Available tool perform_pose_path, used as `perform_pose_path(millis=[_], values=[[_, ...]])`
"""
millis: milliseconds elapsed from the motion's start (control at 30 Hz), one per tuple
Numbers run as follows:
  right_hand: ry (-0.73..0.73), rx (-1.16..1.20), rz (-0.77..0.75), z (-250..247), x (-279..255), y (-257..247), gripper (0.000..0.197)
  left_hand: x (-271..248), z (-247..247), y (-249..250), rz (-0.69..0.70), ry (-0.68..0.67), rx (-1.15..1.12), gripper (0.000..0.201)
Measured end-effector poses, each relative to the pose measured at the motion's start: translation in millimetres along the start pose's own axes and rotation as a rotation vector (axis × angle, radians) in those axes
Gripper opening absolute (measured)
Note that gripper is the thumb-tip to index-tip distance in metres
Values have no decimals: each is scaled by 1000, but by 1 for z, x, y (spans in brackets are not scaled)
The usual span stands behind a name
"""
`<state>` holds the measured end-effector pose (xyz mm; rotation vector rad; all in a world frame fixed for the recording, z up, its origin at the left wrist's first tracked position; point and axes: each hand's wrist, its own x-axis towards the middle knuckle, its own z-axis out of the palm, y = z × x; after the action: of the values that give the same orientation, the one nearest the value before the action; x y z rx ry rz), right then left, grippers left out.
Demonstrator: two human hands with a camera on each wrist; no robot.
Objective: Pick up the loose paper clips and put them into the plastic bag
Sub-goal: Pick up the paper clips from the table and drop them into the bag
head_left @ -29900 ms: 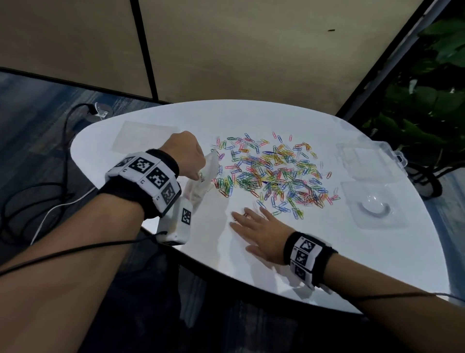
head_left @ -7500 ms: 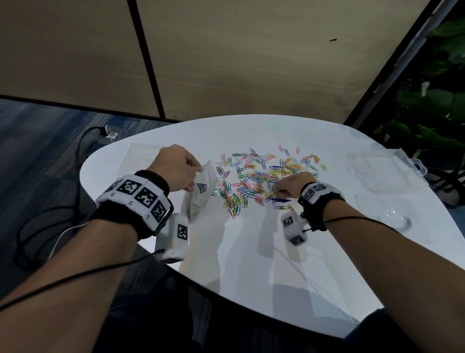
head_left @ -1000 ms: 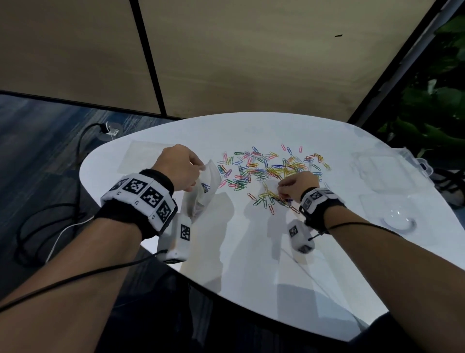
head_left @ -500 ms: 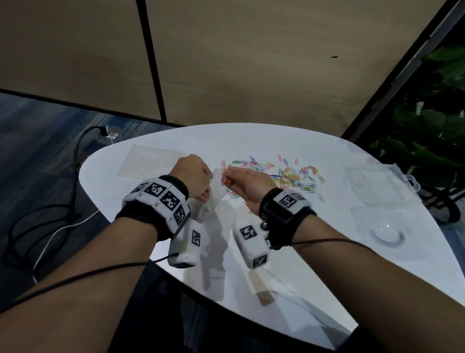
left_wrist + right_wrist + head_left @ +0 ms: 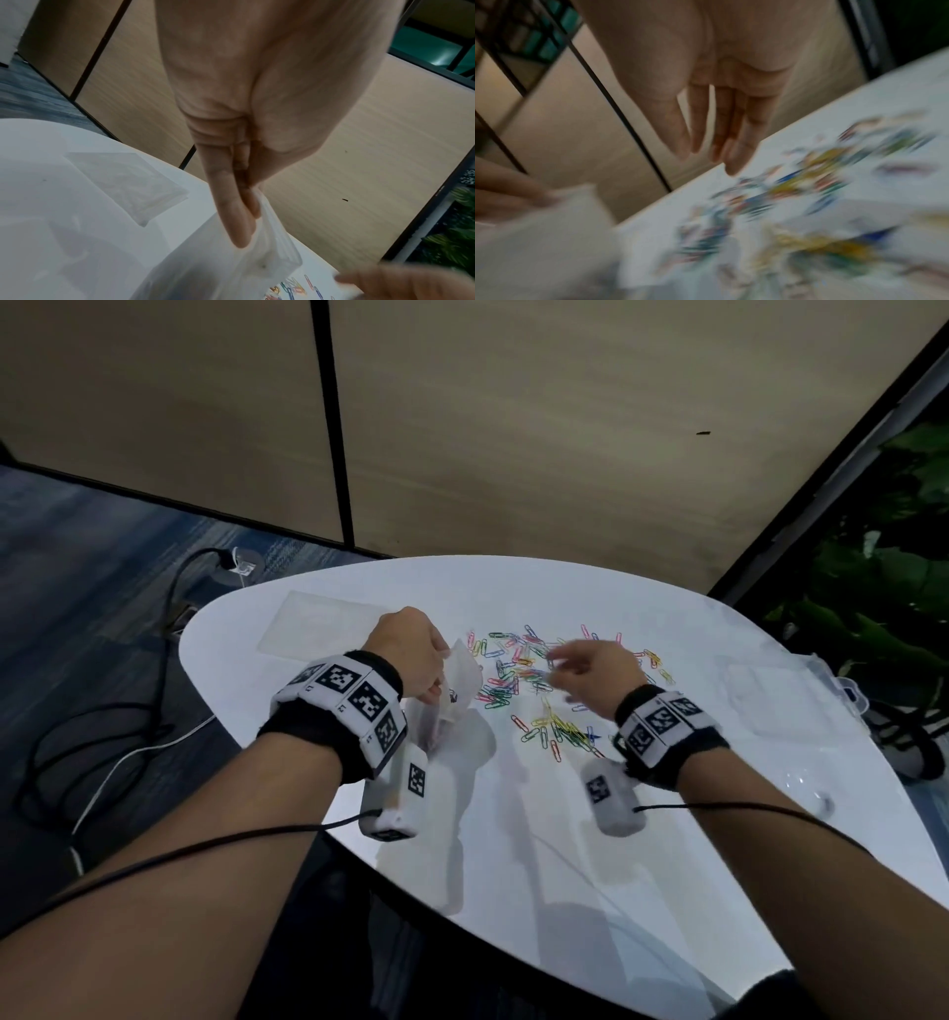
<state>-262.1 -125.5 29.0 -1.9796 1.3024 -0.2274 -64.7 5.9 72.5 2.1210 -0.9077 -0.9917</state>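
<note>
My left hand (image 5: pixel 411 654) pinches the top edge of a clear plastic bag (image 5: pixel 452 690) and holds it upright on the white table (image 5: pixel 565 814); in the left wrist view thumb and fingers (image 5: pixel 239 213) clamp the bag's rim (image 5: pixel 267 261). Colourful loose paper clips (image 5: pixel 518 660) lie scattered to the right of the bag, with a smaller cluster (image 5: pixel 560 734) nearer me. My right hand (image 5: pixel 580 667) hovers blurred above the clips, fingers straight and spread, holding nothing (image 5: pixel 713 138).
A flat clear bag (image 5: pixel 318 629) lies at the table's far left. Clear plastic boxes (image 5: pixel 780 701) stand at the right edge, a small clear round lid (image 5: pixel 806 793) nearer me. Cables cross the floor on the left; a plant stands at the right.
My right hand has left the bag's mouth and swung right, back over the clips, fingers now spread. The left hand still holds the bag in place.
</note>
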Motion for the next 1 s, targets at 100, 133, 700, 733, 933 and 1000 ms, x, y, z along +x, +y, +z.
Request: perform_pose_path(millis=[100,133,700,733,933,1000], values=[[-143,-545,218,-16,4,62,91,0,0,0,3,2,12,21],[-198,-606,257,-15,3,80,104,1,0,-1,6,4,18,22],[-106,-473,-28,71,25,33,64,8,-7,-11,30,26,68,26],[-91,-497,-64,72,25,31,55,9,-7,-11,31,24,70,26],[-36,-566,-137,75,27,20,20,11,-5,-12,44,20,78,28],[-39,-530,-66,71,31,20,16,11,-4,-12,45,19,76,28]])
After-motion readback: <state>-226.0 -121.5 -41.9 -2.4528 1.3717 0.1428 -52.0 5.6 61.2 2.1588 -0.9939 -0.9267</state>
